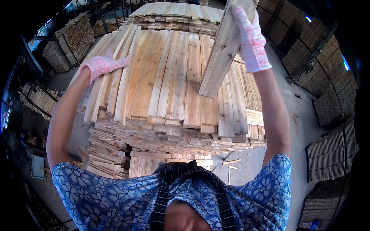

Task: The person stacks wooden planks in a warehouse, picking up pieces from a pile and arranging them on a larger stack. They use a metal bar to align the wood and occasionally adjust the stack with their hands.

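Above the right part of a broad stack of pale wooden boards (pixel 162 81), a long, flat, knotty light-brown wooden plank (pixel 224 50) stands tilted, gripped near its upper right edge by the right hand (pixel 252 42) in a pink-and-white knitted glove; whether its lower end touches the boards is hard to tell. Farther left, the left hand (pixel 103 64), in a matching glove, lies over narrow upturned boards (pixel 122 77), thumb and fingers spread. Beyond sits a second stack of pale boards (pixel 175 9); tall, dark, strapped wood stacks (pixel 327 156) line the grey floor (pixel 295 115) to the right.
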Available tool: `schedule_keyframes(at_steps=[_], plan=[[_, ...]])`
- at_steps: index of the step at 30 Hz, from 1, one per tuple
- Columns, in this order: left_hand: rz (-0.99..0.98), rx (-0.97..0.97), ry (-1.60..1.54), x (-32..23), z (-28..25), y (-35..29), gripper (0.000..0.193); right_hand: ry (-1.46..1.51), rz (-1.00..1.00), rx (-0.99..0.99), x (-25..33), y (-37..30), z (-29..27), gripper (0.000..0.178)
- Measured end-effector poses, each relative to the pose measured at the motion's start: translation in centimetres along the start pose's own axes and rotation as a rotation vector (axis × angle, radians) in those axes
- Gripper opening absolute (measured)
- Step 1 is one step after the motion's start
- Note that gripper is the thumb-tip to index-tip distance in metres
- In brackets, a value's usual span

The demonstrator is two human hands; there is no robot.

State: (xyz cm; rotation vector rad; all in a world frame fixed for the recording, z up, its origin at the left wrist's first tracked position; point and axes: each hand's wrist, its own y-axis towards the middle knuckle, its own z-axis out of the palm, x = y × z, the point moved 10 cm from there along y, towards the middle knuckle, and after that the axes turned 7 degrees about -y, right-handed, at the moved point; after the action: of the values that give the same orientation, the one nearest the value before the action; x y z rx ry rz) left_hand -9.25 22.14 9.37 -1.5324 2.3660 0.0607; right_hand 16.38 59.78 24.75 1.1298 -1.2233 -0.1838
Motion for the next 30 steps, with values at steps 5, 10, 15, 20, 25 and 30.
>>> schedule_keyframes(at_steps=[5, 10, 15, 20, 25, 30], plan=[[-0.022, -0.006, 0.205, -4.1, -0.2, -1.6, 0.125, 0.185, 0.121, -0.008, -1.6, 0.0, -0.1, 0.061], [0.023, -0.068, 0.139, -2.3, -0.4, -0.2, 0.122, 0.086, 0.451, 0.179, -4.1, 1.8, -6.0, 0.058], [-0.110, 0.032, 0.136, -2.9, -0.2, -0.9, 0.105, -0.175, 0.824, 0.410, -10.2, -5.9, -11.9, 0.080], [-0.087, -0.105, 0.235, -5.5, -0.5, -0.7, 0.097, -0.362, 1.160, 0.596, -20.0, -15.2, -13.1, 0.087], [-0.049, -0.002, 0.057, -4.1, 0.1, 0.0, 0.103, -0.452, 1.096, 0.538, -20.2, -15.6, -9.4, 0.084], [0.024, -0.109, -0.334, 2.3, -1.3, 2.7, 0.087, -0.579, 0.915, 0.584, -20.6, -14.0, -7.3, 0.089]])
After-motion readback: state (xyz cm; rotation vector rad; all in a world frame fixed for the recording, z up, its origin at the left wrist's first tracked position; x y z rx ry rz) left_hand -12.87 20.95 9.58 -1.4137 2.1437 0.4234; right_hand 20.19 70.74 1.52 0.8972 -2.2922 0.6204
